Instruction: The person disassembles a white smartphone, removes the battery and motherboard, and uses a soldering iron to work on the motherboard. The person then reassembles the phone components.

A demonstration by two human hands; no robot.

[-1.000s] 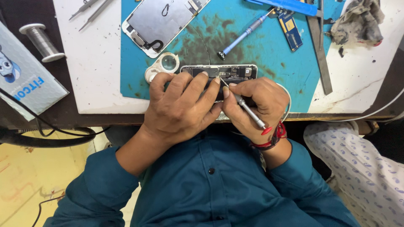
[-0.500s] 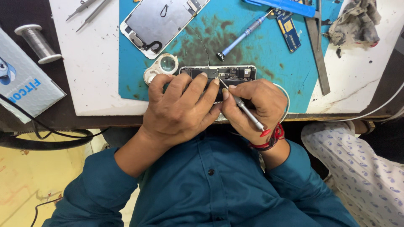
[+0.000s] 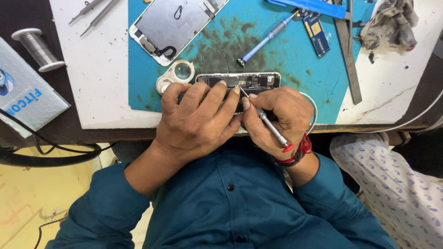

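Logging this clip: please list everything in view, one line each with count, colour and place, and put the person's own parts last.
opened phone body: 1, dark, on mat under both hands
silver screwdriver: 1, in right hand, tip on phone body
teal mat: 1, stained, on white bench
screen panel: 1, silver-backed, mat top left
magnifier loupe: 1, white, beside left hand
blue screwdriver: 1, mat centre
blue circuit board: 1, mat top right
wire spool: 1, grey, far left
tweezers: 2, metal, top left
rag: 1, grey, top right
left hand: steadying phone body
right hand: red wrist thread, gripping screwdriver
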